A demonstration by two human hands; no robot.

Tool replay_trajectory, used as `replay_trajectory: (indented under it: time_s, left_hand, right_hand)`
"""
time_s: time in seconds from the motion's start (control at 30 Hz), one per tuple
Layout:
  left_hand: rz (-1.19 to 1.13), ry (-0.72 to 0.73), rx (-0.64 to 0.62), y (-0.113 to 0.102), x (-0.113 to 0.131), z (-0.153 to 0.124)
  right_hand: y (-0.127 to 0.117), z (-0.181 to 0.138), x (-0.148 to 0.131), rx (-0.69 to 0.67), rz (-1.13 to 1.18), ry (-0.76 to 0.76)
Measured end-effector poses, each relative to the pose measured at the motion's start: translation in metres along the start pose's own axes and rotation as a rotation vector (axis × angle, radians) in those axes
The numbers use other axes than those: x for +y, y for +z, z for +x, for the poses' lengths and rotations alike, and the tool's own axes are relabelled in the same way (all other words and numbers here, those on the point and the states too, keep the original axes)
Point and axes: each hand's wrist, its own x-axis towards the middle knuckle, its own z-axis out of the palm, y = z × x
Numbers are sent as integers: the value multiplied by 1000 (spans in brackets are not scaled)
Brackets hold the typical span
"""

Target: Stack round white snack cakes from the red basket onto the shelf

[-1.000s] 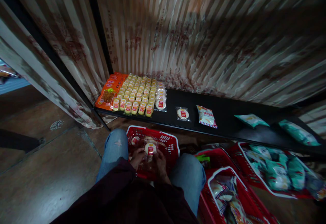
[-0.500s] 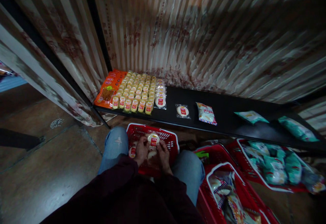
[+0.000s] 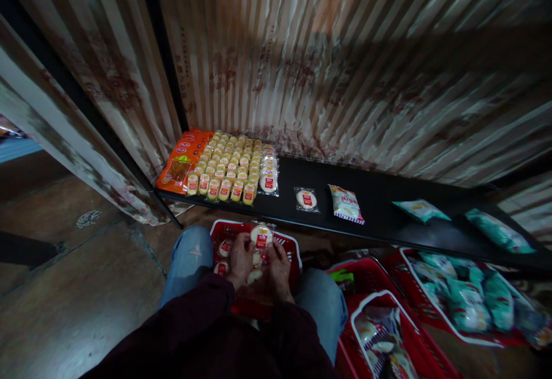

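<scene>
Though labelled, packet (image 3: 261,237) partly behind fingers (image 3: 279,253).

Snack shelf (image 3: 379,192) across mid-frame
Wrapped mini cakes (image 3: 226,166) on its left end; lower centre, wrapped round crackers (image 3: 225,247) in a shopping basket (image 3: 294,258).

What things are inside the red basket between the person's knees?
The red basket holds several round wrapped snacks. The left hand and right hand, gripping another snack over it, cover part; whatever lies beneath cannot be seen.
</scene>
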Motion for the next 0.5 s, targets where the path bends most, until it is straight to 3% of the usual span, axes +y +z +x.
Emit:
replay_trajectory:
  time_s: [0.17, 0.5]
  left_hand:
    - [-22, 36, 50, 4, 2, 2]
    - [-53, 123, 66, 9, 13, 13]
  right_hand:
    - [4, 1, -8, 5, -25, -69]
    - [10, 4, -32, -33, 19, -54]
